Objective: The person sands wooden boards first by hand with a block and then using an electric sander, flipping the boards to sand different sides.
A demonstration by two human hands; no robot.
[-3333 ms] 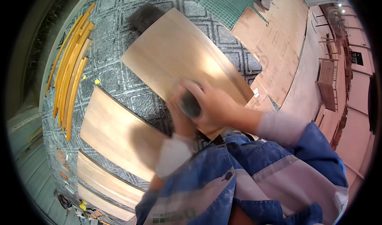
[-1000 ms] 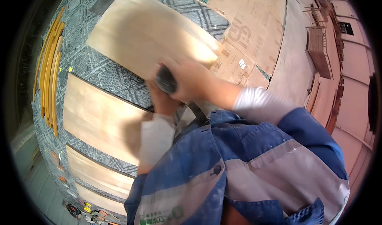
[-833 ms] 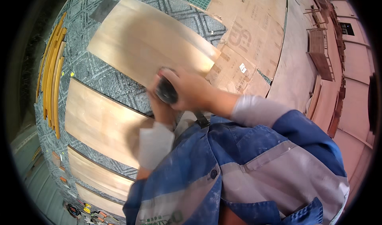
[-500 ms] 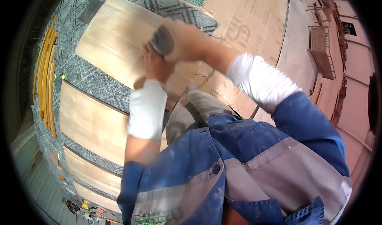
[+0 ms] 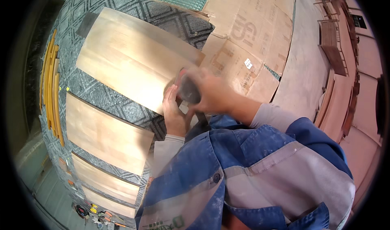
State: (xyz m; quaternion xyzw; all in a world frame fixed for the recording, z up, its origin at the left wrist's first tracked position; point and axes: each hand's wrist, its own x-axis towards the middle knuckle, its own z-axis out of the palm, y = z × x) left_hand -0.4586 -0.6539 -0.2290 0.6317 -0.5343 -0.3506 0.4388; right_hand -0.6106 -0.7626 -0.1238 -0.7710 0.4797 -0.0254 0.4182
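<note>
Both hands are at a dark, rounded tool (image 5: 189, 90) with a red edge, over the near right end of a pale wooden panel (image 5: 126, 47). My right hand (image 5: 214, 92), smeared by motion, is wrapped round its right side. Against its left side my left hand (image 5: 175, 115) presses, fingers upright along the red edge and thumb below. The tool's underside is hidden, so its exact kind and whether it touches the wood cannot be made out.
Patterned grey carpet (image 5: 101, 85) covers the work surface. Three smaller wooden panels, the largest nearest (image 5: 107, 132), lie in a row toward me. Yellow strips (image 5: 50, 87) lie at the left edge, cardboard (image 5: 260, 34) at the right. Small tools, a tape measure (image 5: 80, 210) among them, sit lower left.
Both hands and the dark tool have moved right and toward me, from over the panel's middle to its near right end. My arms are drawn in closer to my body.
</note>
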